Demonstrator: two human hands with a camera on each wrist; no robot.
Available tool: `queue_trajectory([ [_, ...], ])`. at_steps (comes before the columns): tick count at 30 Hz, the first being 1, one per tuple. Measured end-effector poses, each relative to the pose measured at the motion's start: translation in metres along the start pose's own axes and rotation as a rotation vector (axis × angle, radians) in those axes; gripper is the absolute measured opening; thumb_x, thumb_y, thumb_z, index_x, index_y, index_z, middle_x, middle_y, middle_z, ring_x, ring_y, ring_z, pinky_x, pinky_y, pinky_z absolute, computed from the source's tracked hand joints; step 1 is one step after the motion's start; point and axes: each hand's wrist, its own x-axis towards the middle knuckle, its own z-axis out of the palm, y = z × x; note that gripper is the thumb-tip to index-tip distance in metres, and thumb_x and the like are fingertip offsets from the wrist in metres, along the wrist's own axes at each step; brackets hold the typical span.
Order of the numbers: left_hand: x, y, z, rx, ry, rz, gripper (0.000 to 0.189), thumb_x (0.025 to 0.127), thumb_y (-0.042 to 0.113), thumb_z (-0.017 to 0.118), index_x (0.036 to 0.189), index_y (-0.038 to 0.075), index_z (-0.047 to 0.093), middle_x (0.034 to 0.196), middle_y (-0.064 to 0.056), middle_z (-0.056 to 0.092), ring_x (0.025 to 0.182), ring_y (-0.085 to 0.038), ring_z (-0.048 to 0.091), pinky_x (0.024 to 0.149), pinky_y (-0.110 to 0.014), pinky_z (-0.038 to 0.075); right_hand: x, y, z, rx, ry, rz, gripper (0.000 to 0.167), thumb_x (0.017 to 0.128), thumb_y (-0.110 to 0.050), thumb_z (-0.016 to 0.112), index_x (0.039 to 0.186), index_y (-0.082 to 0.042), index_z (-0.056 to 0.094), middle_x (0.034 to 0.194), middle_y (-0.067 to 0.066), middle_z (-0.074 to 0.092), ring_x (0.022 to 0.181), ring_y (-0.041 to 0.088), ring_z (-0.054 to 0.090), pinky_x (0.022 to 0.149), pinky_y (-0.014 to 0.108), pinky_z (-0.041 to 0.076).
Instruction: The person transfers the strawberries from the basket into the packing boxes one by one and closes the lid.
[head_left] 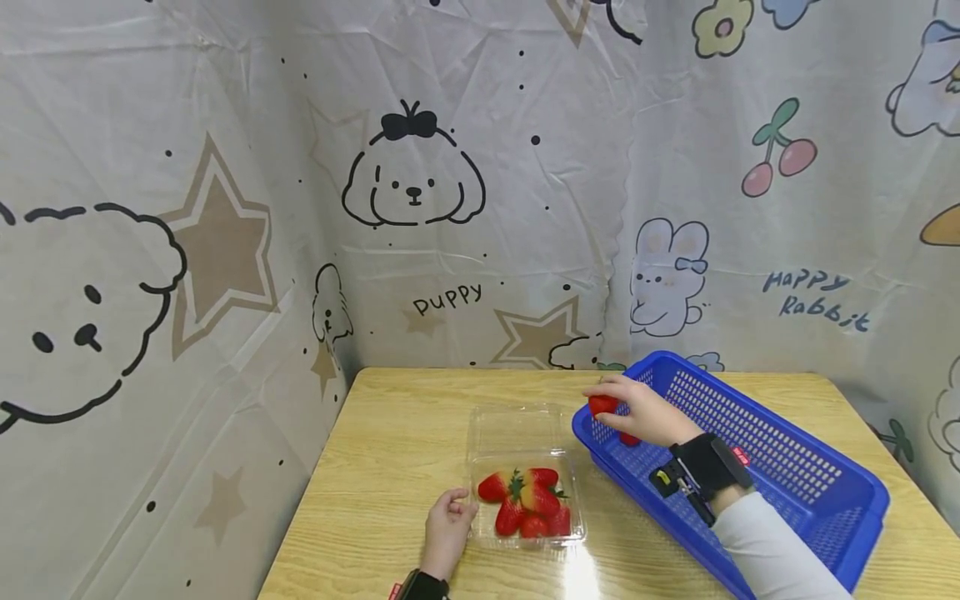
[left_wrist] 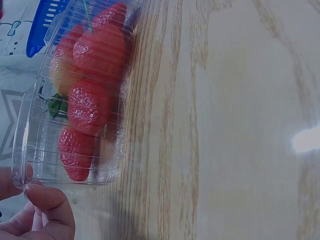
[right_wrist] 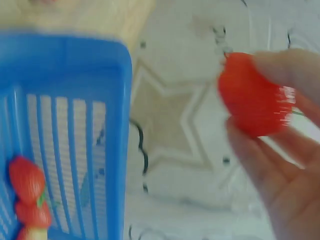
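Observation:
My right hand [head_left: 648,414] holds a red strawberry [right_wrist: 255,95] between thumb and fingers, over the far left end of a blue plastic basket [head_left: 813,508]. In the right wrist view, several other strawberries [right_wrist: 27,180] lie inside the basket. To the left stands a clear plastic box [head_left: 513,429], its lid folded back. Several strawberries [head_left: 510,517] with red and pale yellowish skin are in it. My left hand [head_left: 447,529] is at the box's left side; its thumb and a finger pinch the rim in the left wrist view.
Box and basket stand side by side on a light wood-grain table [head_left: 375,467]. A printed cloth [head_left: 480,275] with cartoon animals hangs behind the table and along its sides. The right forearm reaches across the basket.

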Motion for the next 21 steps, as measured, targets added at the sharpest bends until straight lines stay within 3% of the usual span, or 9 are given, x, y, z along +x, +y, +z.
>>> queue_trajectory([
  [4, 0.000, -0.001, 0.001, 0.001, -0.004, -0.012, 0.025, 0.081, 0.001, 0.063, 0.102, -0.010, 0.056, 0.071, -0.004, 0.050, 0.057, -0.011, 0.047, 0.049, -0.021, 0.043, 0.008, -0.013, 0.019, 0.036, 0.102, -0.140, 0.039, 0.080, -0.007, 0.069, 0.117, -0.005, 0.059, 0.113, 0.013, 0.056, 0.094, 0.024, 0.059, 0.074, 0.032, 0.052],
  [7, 0.000, 0.000, 0.001, 0.002, 0.003, -0.008, 0.025, 0.081, 0.001, 0.064, 0.102, -0.010, 0.057, 0.071, -0.004, 0.049, 0.056, -0.010, 0.046, 0.049, -0.020, 0.042, 0.012, -0.021, 0.036, 0.055, 0.112, -0.206, 0.039, 0.080, -0.006, 0.068, 0.118, -0.005, 0.058, 0.115, 0.012, 0.055, 0.098, 0.023, 0.059, 0.076, 0.031, 0.052],
  [15, -0.001, 0.002, 0.000, -0.015, 0.003, -0.001, 0.025, 0.081, 0.002, 0.064, 0.101, -0.010, 0.056, 0.070, -0.004, 0.049, 0.055, -0.007, 0.045, 0.049, -0.020, 0.041, 0.022, -0.040, 0.082, 0.048, -0.057, -0.251, 0.035, 0.083, -0.011, 0.065, 0.117, -0.007, 0.058, 0.113, 0.008, 0.055, 0.099, 0.018, 0.056, 0.083, 0.028, 0.049],
  [21, 0.000, 0.001, 0.000, -0.014, -0.007, -0.006, 0.025, 0.081, 0.001, 0.063, 0.102, -0.010, 0.056, 0.070, -0.003, 0.049, 0.056, -0.009, 0.046, 0.049, -0.020, 0.042, 0.027, -0.048, 0.115, 0.077, -0.185, -0.254, 0.033, 0.083, -0.012, 0.066, 0.115, -0.009, 0.059, 0.104, 0.002, 0.057, 0.093, 0.010, 0.056, 0.080, 0.022, 0.048],
])
